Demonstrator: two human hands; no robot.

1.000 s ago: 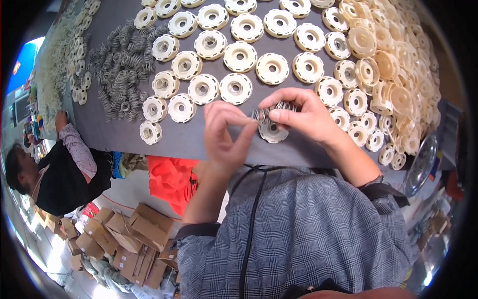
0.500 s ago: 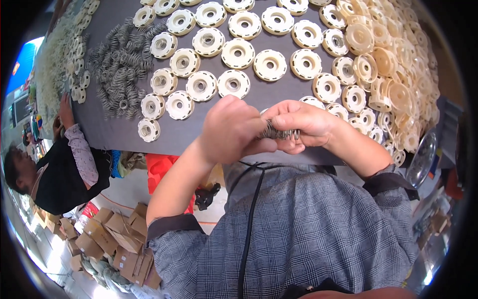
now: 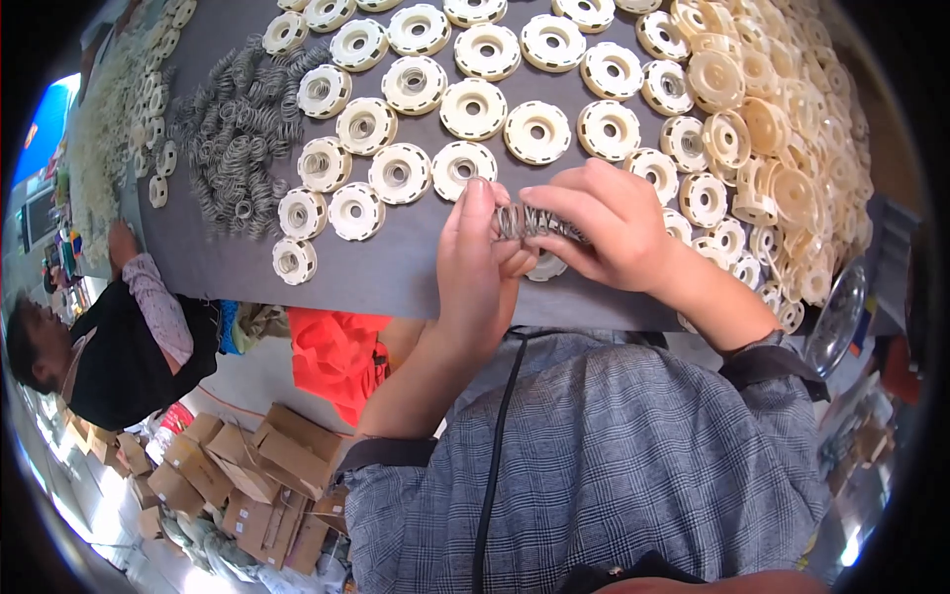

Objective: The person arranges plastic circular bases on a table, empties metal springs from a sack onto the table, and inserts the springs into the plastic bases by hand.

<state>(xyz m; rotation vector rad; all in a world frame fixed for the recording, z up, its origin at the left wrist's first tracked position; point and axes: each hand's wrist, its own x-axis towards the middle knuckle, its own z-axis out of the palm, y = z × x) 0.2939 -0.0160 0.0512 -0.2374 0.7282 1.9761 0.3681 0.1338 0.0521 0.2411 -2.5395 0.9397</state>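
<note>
Close to the table's near edge, my hands are together around a bunch of grey metal coil springs (image 3: 513, 221). My left hand (image 3: 473, 262) is upright, its thumb and fingers closed at the bunch's left end. From the right, my right hand (image 3: 621, 226) curls its fingers over the rest of the springs and partly covers them. Just beyond my left fingertips lies a cream plastic wheel-like part (image 3: 464, 170) with a notched rim and a centre hole. Another cream part (image 3: 546, 266) shows partly beneath my hands.
Rows of cream round parts (image 3: 488, 50) cover the grey table (image 3: 386, 282), several with a spring inside. A heap of loose springs (image 3: 242, 148) lies left, a pile of cream parts (image 3: 782, 148) right. A co-worker (image 3: 139, 327) sits left, near cardboard boxes (image 3: 247, 465).
My left hand has turned from palm-down over the springs to upright at their left end. My right hand has rolled over on top of them. The co-worker's hand has shifted lower.
</note>
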